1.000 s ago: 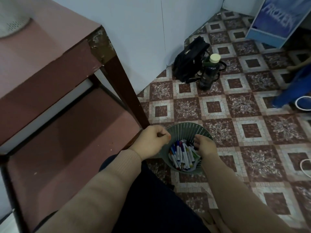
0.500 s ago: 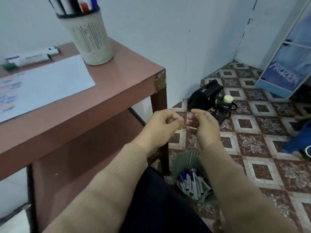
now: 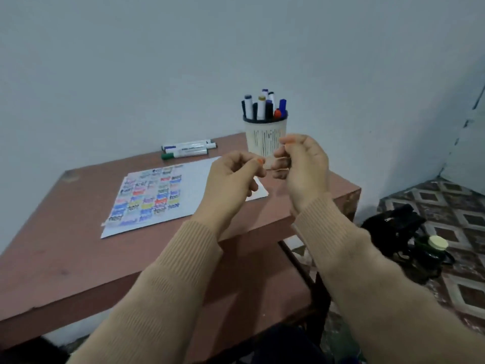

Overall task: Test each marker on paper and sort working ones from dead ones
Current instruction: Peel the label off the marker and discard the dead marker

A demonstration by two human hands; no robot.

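1. The person's left hand (image 3: 235,177) and right hand (image 3: 301,166) are both up in the air over the right end of the table (image 3: 65,245), close together.
2. Both pinch a short pale marker (image 3: 275,162) between thumb and fingertips, one hand at each end, with the other fingers curled in. It's pretty blurry, so cap or tip can't be made out.
3. The paper (image 3: 194,174) lies flat on the table below the hands, its left half packed with coloured "test" scribbles.
4. A white slotted cup (image 3: 262,139) stands at the back right corner by the wall, holding upright markers (image 3: 261,107).
5. Three more markers (image 3: 187,150) lie side by side behind the paper.
6. On the tiled floor to the right sit a black bag (image 3: 393,224) and a bottle (image 3: 434,246).
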